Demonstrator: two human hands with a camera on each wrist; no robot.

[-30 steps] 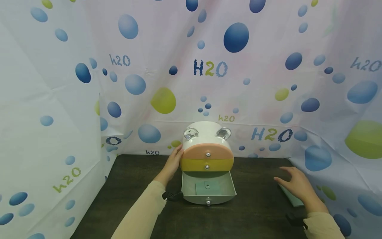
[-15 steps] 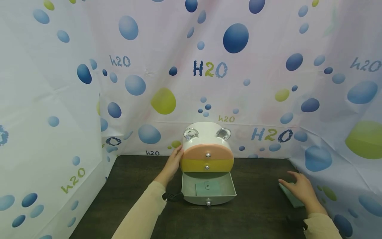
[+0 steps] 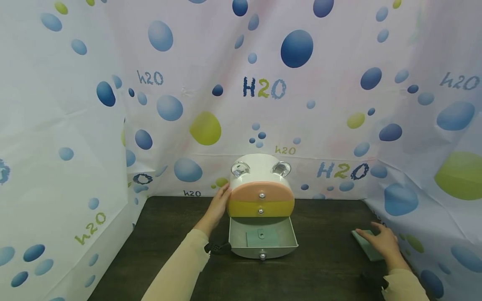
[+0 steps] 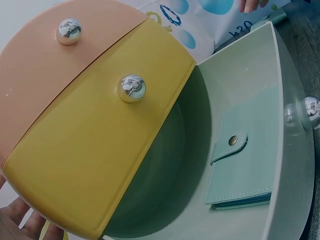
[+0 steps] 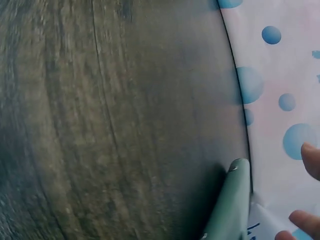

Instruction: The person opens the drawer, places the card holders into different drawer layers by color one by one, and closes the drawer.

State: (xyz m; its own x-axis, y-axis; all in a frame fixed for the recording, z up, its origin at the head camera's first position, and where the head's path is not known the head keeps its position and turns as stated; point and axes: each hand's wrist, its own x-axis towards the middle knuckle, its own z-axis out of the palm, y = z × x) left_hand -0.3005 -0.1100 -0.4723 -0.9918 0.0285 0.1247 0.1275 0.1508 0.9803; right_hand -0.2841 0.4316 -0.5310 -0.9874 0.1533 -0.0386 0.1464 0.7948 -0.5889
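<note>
A small chest of drawers (image 3: 260,169), white with chrome ear-like rings, stands in the middle of the table. Its orange and yellow drawers are closed; the green bottom drawer (image 3: 237,232) is pulled out. A mint green snap-flap wallet (image 4: 245,150) lies in it. My left hand (image 3: 217,207) rests along the chest's left side, fingers extended; in the left wrist view its fingertips (image 4: 35,225) touch the edge. At the table's right, my right hand (image 3: 385,242) hovers with thumb and fingers apart over a flat, light green object (image 3: 370,246), partly hidden by it.
The dark wood-grain table (image 3: 320,267) is bounded by a white sheet (image 3: 324,121) with blue and lime dots, hanging behind and at both sides. The green object lies near the right edge, close to the sheet. The open drawer juts forward, its round knob (image 3: 262,256) in front.
My right hand has moved down and slightly to the right, closer over the green object, uncovering its far end. The left hand, chest and open drawer have stayed in place.
</note>
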